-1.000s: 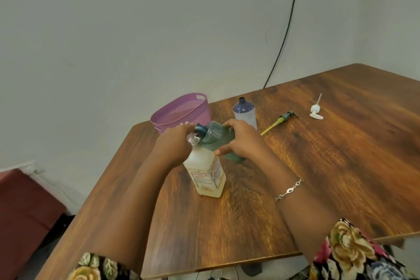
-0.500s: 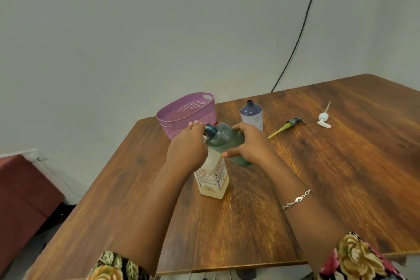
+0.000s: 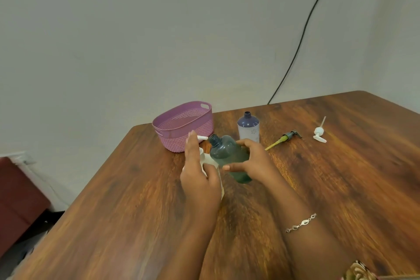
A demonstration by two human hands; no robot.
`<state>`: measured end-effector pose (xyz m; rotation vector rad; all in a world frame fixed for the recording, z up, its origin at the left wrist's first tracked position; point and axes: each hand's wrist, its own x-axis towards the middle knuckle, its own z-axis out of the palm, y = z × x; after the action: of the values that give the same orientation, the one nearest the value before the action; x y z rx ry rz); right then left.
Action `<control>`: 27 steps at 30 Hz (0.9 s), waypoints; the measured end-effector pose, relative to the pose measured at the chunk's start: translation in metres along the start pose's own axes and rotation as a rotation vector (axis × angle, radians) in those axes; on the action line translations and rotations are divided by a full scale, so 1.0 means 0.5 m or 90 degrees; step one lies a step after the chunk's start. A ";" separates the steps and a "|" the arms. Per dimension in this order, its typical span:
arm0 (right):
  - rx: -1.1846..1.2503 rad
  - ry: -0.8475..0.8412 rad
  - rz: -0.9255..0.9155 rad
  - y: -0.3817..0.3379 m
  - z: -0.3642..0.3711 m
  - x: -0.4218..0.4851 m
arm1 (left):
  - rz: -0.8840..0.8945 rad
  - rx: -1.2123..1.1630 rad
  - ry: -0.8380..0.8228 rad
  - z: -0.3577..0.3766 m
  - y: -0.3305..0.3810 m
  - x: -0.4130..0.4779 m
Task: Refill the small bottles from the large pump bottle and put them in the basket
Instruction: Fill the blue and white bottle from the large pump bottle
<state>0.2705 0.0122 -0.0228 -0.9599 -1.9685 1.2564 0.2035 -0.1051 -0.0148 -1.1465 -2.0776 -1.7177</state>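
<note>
You are gripping the green bottle (image 3: 227, 154) in your right hand (image 3: 252, 162), fingers wrapped round its body. You are tilting it so the open neck is pointing at the white nozzle (image 3: 203, 137), just in front of the basket (image 3: 184, 125). Your left hand (image 3: 200, 179) is lying w/ straight fingers over the top of the pump bottle (image 3: 208, 159), hiding most of it. The hands are sitting close together but not touching.

Risks:
- Nozzle tip and neck are looking near each other but not clearly lined up. A press now is prob. sending liquid onto the table (image 3: 341, 166) or your fingers.
- The tilt is risking spill-back; the liquid level is not readable.
- Nothing is visibly bracing the pump bottle's base, so a hard push could be tipping it toward the basket.

Surroundings:
- Right of the basket, an uncapped blue-and-white bottle (image 3: 248, 128) is standing upright.
- Farther right, a green pump (image 3: 285, 139) and a white pump (image 3: 319, 135) are lying loose, well apart from your hands.
- Your left hand and the pump bottle are sitting between the green bottle and the basket, so the drop-off is needing a lift over them.
</note>
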 end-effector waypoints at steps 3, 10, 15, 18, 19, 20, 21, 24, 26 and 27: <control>0.044 0.000 -0.003 0.007 -0.004 -0.004 | -0.098 -0.088 0.000 0.016 0.016 -0.038; 0.112 -0.026 -0.011 0.025 -0.024 -0.034 | -0.221 -0.204 -0.067 0.052 0.021 -0.058; 0.148 -0.018 -0.002 0.052 -0.043 -0.043 | -0.260 -0.270 -0.113 0.073 0.028 -0.059; 0.146 -0.006 0.001 0.072 -0.060 -0.046 | -0.268 -0.295 -0.136 0.089 0.032 -0.064; 0.153 -0.002 0.006 0.079 -0.066 -0.047 | -0.272 -0.307 -0.145 0.094 0.032 -0.066; 0.160 0.000 0.010 0.086 -0.075 -0.049 | -0.278 -0.322 -0.155 0.101 0.033 -0.068; 0.167 0.000 0.012 0.091 -0.083 -0.050 | -0.284 -0.337 -0.165 0.108 0.034 -0.070; 0.189 0.003 0.014 0.115 -0.110 -0.054 | -0.295 -0.351 -0.191 0.130 0.039 -0.074; 0.212 0.013 0.029 0.133 -0.128 -0.057 | -0.292 -0.362 -0.218 0.147 0.048 -0.077; 0.226 0.018 0.036 0.141 -0.137 -0.059 | -0.291 -0.370 -0.234 0.158 0.053 -0.079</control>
<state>0.3590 0.0416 -0.0662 -0.8515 -1.6318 1.5488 0.2719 -0.0500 -0.0424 -1.2769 -2.2443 -2.6294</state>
